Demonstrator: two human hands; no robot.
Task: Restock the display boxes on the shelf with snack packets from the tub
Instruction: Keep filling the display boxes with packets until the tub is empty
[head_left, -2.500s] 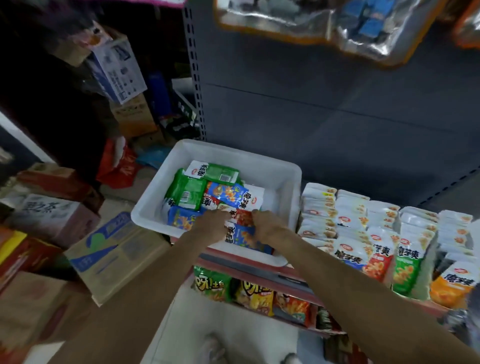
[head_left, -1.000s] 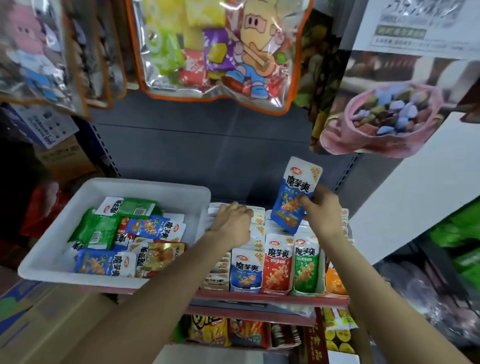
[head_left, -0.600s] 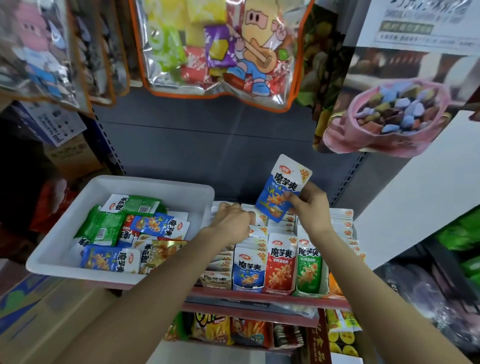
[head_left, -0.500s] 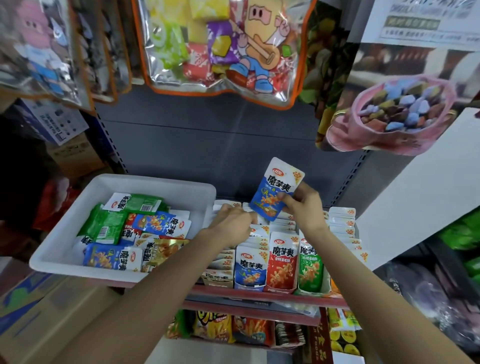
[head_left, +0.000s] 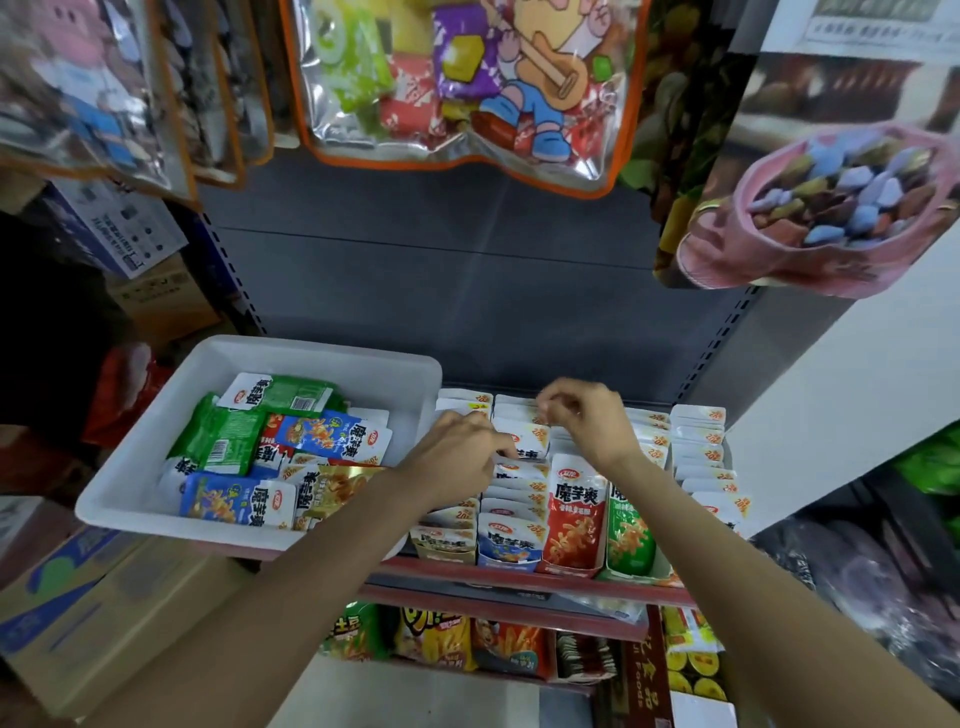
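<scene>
The white tub (head_left: 156, 470) sits on the shelf at the left and holds several green, blue and gold snack packets (head_left: 332, 434). To its right stand the display boxes (head_left: 571, 564) with rows of upright packets. A white-topped packet (head_left: 527, 439) stands tilted in the second row from the left. My left hand (head_left: 457, 462) reaches into that row and pinches the packet's lower left edge. My right hand (head_left: 587, 421) hovers just behind and right of the packet, fingers loosely curled, holding nothing that I can see.
Large candy bags (head_left: 457, 83) hang overhead, close above the shelf's grey back panel. Cardboard cartons (head_left: 88, 597) are stacked on the floor at the left. A lower shelf (head_left: 467, 639) holds more snack bags. A white wall panel (head_left: 857, 389) bounds the right.
My right hand brought the blue packet down from above the boxes into the second row and let it go. My left hand stayed in that row and now touches the packet.
</scene>
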